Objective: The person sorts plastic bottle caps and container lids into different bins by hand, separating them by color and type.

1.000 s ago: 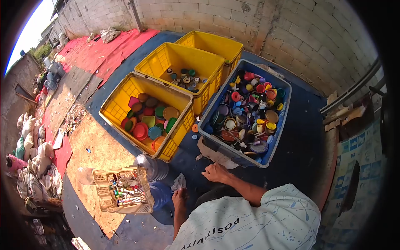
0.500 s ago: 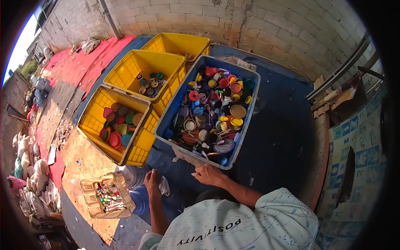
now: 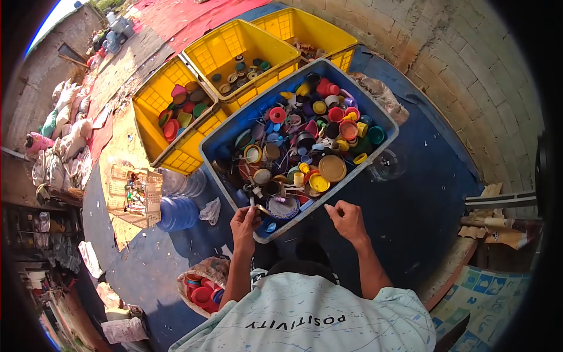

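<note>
A large blue tub (image 3: 212, 170) is heaped with mixed plastic caps, lids and small pieces in many colours. At its near left corner, my left hand (image 3: 245, 226) is closed in a pinch on a small white plastic piece (image 3: 252, 202) that sticks up from the fingertips. My right hand (image 3: 349, 222) sits just outside the near right rim, its fingers curled; what they hold, if anything, is hidden. Close to the left hand inside the tub lie a blue-rimmed round lid (image 3: 282, 207) and a light blue cap (image 3: 270, 227). A yellow lid (image 3: 319, 183) rests nearer the right hand.
Yellow crates (image 3: 170, 154) with sorted lids and caps stand beyond the tub on the left. A beige basket (image 3: 153, 196) of small pieces and a blue water jug (image 3: 176, 213) are to the left. A sack (image 3: 193, 273) of red lids is near my left elbow. A block wall rises behind.
My view has turned, and the tub appears lower and nearer. My left hand has moved up to the tub's near corner, now with a white piece; my right hand is farther right along the rim.
</note>
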A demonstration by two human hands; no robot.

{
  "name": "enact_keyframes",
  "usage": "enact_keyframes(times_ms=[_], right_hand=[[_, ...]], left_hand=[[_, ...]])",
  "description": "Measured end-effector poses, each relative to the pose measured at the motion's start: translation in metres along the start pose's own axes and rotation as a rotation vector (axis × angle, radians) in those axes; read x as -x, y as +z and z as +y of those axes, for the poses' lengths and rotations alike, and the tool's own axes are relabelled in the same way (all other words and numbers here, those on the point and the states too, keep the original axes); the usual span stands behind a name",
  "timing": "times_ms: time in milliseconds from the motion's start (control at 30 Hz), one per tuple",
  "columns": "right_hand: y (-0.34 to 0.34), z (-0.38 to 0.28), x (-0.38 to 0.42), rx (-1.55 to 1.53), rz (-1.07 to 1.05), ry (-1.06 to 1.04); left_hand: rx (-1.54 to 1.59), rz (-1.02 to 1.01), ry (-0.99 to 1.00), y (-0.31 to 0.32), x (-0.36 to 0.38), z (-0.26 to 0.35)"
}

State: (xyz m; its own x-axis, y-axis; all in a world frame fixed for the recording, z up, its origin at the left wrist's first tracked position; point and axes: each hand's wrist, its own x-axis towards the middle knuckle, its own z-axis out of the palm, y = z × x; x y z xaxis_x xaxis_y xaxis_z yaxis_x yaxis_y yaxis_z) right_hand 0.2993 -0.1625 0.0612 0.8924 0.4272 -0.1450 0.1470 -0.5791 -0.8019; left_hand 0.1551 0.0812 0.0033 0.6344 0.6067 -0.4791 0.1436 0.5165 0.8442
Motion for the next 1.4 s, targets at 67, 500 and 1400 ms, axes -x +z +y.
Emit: enact_keyframes(times_ms=[67, 500, 1400], right_hand=[[-0.011, 0.013, -0.021, 0.011, 0.04, -0.004], [0.084, -0.008, -0.101, 0.248, -0.307, -0.261], [0.063, 0.012, -0.217, 0.325, -0.838, -0.241]], left_hand=[[0.004, 0.04, 0.012, -0.003, 0.006, -0.002], [0.192, 0.05, 0.018, -0.002, -0.053, 0.005], [0.095, 0.495, -0.022, 0.097, -0.031, -0.046]])
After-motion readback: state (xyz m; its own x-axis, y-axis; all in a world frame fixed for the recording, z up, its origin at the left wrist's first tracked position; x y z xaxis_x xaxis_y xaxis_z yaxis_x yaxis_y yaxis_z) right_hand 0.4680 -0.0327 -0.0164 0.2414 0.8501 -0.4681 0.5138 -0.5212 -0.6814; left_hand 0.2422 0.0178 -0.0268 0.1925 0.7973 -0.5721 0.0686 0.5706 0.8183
